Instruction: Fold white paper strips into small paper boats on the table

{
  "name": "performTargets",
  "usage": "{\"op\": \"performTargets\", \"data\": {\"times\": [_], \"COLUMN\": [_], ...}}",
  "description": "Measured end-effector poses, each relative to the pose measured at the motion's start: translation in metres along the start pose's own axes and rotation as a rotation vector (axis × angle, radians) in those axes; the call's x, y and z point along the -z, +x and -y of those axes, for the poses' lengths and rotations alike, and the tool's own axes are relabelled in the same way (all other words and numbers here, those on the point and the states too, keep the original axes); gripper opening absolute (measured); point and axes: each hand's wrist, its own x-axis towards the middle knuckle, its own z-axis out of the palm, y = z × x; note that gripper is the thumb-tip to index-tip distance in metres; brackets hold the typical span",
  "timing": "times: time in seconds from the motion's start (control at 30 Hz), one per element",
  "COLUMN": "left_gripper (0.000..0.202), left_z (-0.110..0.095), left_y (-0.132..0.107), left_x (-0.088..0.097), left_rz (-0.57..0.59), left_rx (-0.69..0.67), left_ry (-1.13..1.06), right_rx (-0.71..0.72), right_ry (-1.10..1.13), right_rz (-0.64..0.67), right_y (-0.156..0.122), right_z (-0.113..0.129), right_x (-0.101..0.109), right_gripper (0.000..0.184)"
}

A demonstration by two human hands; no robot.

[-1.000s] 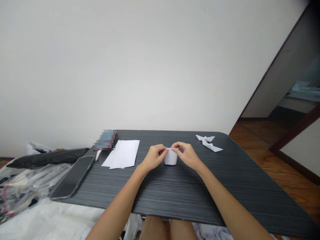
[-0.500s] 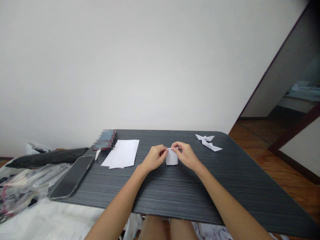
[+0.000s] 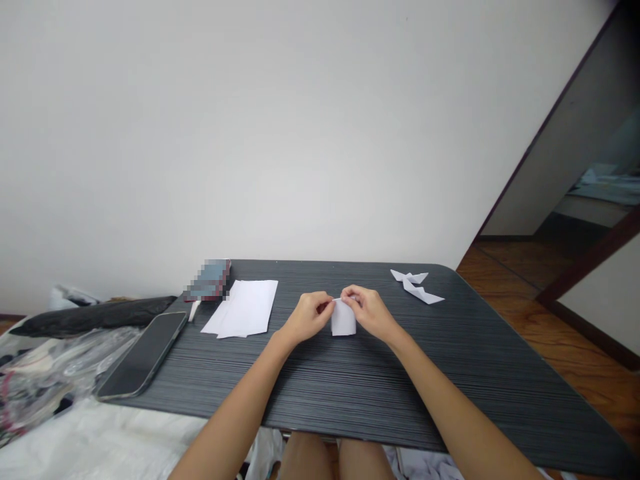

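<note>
White folded paper point(image 3: 343, 321) sits mid-table, top edge pinched between my left hand point(image 3: 306, 316) and right hand point(image 3: 367, 311), both closed on it. Loose sheets point(image 3: 243, 307) and a phone point(image 3: 144, 354) lie to the left, folded paper shapes point(image 3: 417, 285) far right. My fingers hide the fold itself.

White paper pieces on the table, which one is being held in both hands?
The small folded paper at table centre, pinched by the left hand and right hand; the flat sheets and folded shapes lie untouched.
</note>
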Motion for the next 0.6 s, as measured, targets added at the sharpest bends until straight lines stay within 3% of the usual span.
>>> {"op": "performTargets", "data": {"times": [0.2,0.47,0.6], "left_gripper": [0.03,0.028,0.031], "left_z": [0.001,0.003,0.002], "left_y": [-0.001,-0.001,-0.001], "left_x": [0.004,0.01,0.01], "left_rz": [-0.051,-0.019,-0.072], "left_rx": [0.003,-0.064,-0.051], "left_ry": [-0.052,0.001,-0.003], "right_rx": [-0.014,0.077,-0.031], "right_ry": [0.035,-0.197,0.054], "right_rz": [0.028,0.104,0.034], "right_y": [0.002,0.0,0.001], "right_z": [0.003,0.005,0.004], "right_x": [0.005,0.02,0.015], "right_gripper": [0.013,0.02,0.017]}}
